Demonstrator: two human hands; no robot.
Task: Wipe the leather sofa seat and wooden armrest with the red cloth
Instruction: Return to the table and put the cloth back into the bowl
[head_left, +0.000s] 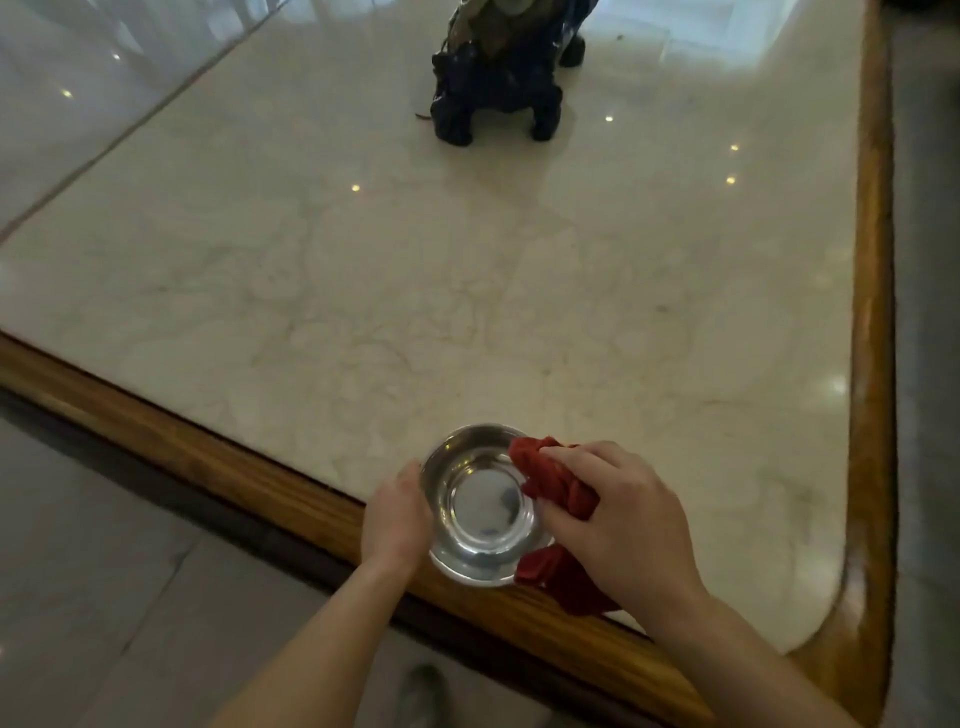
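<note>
A red cloth (556, 480) is bunched in my right hand (618, 519), which holds it over the right rim of a small steel bowl (483, 499). Part of the cloth hangs below my hand onto the table's edge. My left hand (397, 517) grips the left side of the bowl. The bowl stands near the front edge of a marble-topped table (363, 291). Neither the sofa nor its armrest is in view.
The table has a wooden border (875, 260) along its front and right sides. A dark carved ornament (498, 78) stands at the far middle of the table. Grey floor tiles (93, 571) lie at the lower left, with a shoe (423, 693) below.
</note>
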